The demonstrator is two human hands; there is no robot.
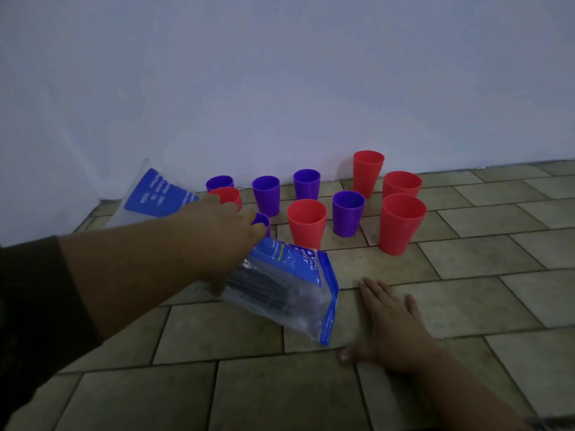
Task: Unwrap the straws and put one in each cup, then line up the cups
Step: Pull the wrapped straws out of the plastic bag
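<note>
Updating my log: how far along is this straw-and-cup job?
Nothing looks done: the red and purple plastic cups stand scattered, strawless. In hand: the left hand grips the clear blue-labelled straw packet; the right hand lies flat on the tiled floor. Left: unwrapping, placing, lining up.

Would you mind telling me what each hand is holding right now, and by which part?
The left hand holds the straw packet by its left edge, fingers over the top. The right hand holds nothing and lies flat on the floor.
</note>
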